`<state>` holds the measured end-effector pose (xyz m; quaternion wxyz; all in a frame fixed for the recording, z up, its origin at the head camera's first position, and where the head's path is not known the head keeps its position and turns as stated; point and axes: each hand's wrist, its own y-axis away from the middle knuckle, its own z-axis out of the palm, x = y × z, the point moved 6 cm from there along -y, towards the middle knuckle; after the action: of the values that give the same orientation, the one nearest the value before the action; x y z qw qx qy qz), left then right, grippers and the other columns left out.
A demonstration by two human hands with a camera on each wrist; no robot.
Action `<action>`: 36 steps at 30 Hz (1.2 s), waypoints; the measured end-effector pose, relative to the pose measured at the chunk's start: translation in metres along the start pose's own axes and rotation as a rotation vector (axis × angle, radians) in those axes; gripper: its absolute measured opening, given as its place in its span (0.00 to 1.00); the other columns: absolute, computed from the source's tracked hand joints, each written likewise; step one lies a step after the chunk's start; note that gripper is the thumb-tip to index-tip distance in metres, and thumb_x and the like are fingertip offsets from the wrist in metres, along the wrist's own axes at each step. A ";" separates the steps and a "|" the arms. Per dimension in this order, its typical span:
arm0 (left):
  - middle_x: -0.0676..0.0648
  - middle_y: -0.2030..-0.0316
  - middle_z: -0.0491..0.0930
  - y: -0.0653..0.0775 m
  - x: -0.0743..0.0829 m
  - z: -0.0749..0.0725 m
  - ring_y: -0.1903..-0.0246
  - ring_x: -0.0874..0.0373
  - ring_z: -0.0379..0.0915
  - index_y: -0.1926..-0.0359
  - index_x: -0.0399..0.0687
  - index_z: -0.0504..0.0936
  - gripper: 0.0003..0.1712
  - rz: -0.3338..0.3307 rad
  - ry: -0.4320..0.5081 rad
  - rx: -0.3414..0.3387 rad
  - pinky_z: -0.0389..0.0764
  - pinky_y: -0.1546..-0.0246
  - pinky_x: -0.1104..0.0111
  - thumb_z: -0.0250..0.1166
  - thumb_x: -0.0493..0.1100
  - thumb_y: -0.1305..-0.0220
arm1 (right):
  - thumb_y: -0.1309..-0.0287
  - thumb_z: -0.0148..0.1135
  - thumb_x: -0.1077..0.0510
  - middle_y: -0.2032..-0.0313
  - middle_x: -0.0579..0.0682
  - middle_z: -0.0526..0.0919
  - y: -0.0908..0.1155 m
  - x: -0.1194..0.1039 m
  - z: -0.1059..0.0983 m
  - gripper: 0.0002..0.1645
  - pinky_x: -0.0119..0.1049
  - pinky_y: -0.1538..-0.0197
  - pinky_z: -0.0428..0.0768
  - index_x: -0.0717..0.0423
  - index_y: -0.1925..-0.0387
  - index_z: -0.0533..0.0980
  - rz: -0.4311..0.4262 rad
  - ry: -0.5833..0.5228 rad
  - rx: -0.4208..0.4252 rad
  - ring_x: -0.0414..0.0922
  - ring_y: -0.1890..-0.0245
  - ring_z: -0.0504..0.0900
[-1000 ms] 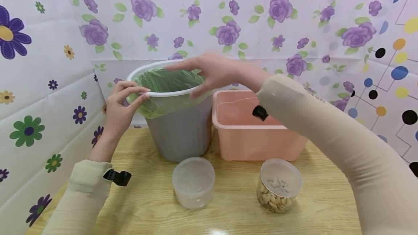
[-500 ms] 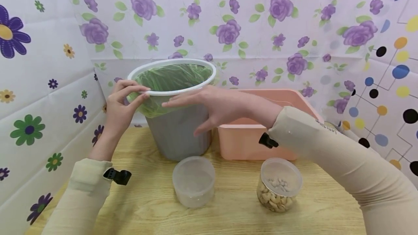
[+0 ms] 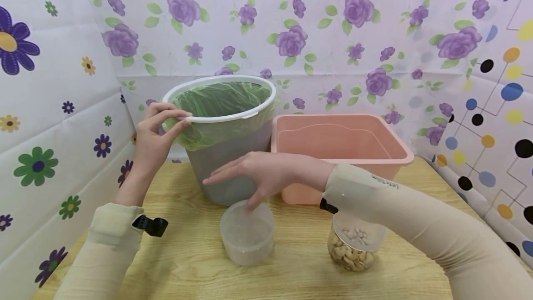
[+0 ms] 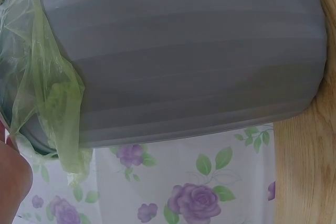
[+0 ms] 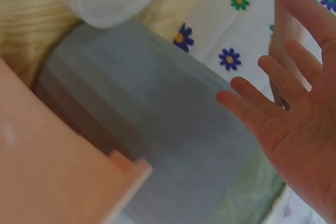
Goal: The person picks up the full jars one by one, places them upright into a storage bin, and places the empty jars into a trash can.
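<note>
A grey trash bin [image 3: 216, 163] stands at the back left in the head view. Its green plastic bag [image 3: 204, 139] folds over the outside under a white rim ring [image 3: 210, 119]. My left hand [image 3: 155, 135] pinches that ring between thumb and fingers at its left front. My right hand [image 3: 266, 174] hovers before the bin with fingers spread, holding nothing. Its thumb overlaps the far edge of a round clear container [image 3: 246, 235] in the head view; whether they touch I cannot tell. In the right wrist view the right hand's fingers [image 5: 286, 80] are extended, beside the bin.
A pink rectangular tub [image 3: 329, 135] stands right of the bin, close to it. Nearer on the right is a lidded clear jar of cashew-like nuts [image 3: 350, 256], partly under the right sleeve. Flowered cloth [image 3: 287, 8] hangs behind the wooden table [image 3: 187, 263].
My right hand has come off the rim at the bin's right front and moved down toward the round container. The left hand has stayed on the ring.
</note>
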<state>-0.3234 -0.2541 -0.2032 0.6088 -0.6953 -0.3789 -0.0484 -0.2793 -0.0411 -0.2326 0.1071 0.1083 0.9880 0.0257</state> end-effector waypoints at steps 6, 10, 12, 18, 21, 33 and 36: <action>0.68 0.56 0.72 0.000 0.000 0.001 0.50 0.72 0.65 0.57 0.31 0.85 0.09 -0.009 0.011 0.004 0.64 0.47 0.78 0.67 0.31 0.39 | 0.48 0.75 0.48 0.24 0.44 0.58 -0.010 0.000 0.024 0.53 0.41 0.29 0.68 0.36 0.24 0.57 0.004 -0.002 -0.085 0.42 0.26 0.63; 0.68 0.56 0.72 0.000 0.000 0.002 0.50 0.71 0.65 0.57 0.31 0.85 0.09 -0.027 0.005 -0.001 0.64 0.47 0.78 0.67 0.31 0.39 | 0.50 0.76 0.47 0.24 0.43 0.58 -0.015 0.003 0.041 0.55 0.40 0.30 0.69 0.35 0.25 0.57 0.029 0.022 -0.135 0.43 0.27 0.65; 0.68 0.56 0.72 0.000 0.000 0.002 0.50 0.71 0.65 0.57 0.31 0.85 0.09 -0.033 0.008 -0.003 0.65 0.47 0.77 0.67 0.30 0.39 | 0.51 0.77 0.47 0.24 0.43 0.58 -0.016 0.005 0.049 0.55 0.40 0.29 0.69 0.34 0.25 0.57 0.044 0.035 -0.157 0.43 0.27 0.65; 0.68 0.57 0.72 0.000 0.000 0.001 0.50 0.71 0.65 0.58 0.31 0.85 0.09 -0.023 0.002 0.008 0.65 0.47 0.77 0.67 0.30 0.39 | 0.52 0.77 0.46 0.24 0.44 0.59 -0.019 0.014 0.071 0.56 0.42 0.29 0.68 0.32 0.25 0.57 0.073 0.056 -0.209 0.45 0.28 0.66; 0.68 0.57 0.72 0.000 0.000 0.001 0.50 0.71 0.65 0.58 0.31 0.86 0.09 -0.026 0.002 0.011 0.64 0.46 0.77 0.68 0.30 0.40 | 0.54 0.78 0.44 0.24 0.44 0.59 -0.019 0.018 0.080 0.58 0.43 0.28 0.67 0.32 0.25 0.56 0.090 0.058 -0.227 0.46 0.27 0.65; 0.67 0.56 0.73 0.001 0.000 0.001 0.49 0.70 0.65 0.57 0.34 0.86 0.09 -0.019 -0.010 0.005 0.65 0.47 0.77 0.68 0.32 0.39 | 0.61 0.82 0.42 0.25 0.45 0.60 -0.023 0.018 0.094 0.62 0.54 0.25 0.57 0.31 0.25 0.57 0.133 0.164 -0.288 0.43 0.25 0.60; 0.67 0.56 0.72 0.001 -0.001 0.001 0.49 0.70 0.65 0.57 0.35 0.86 0.09 -0.031 -0.018 0.003 0.65 0.48 0.77 0.69 0.33 0.39 | 0.62 0.82 0.42 0.25 0.45 0.59 -0.022 0.020 0.095 0.63 0.53 0.26 0.60 0.27 0.26 0.56 0.180 0.157 -0.305 0.46 0.25 0.60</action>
<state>-0.3242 -0.2542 -0.2048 0.6055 -0.6889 -0.3952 -0.0514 -0.2821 -0.0554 -0.3312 0.0424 0.1762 0.9643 0.1928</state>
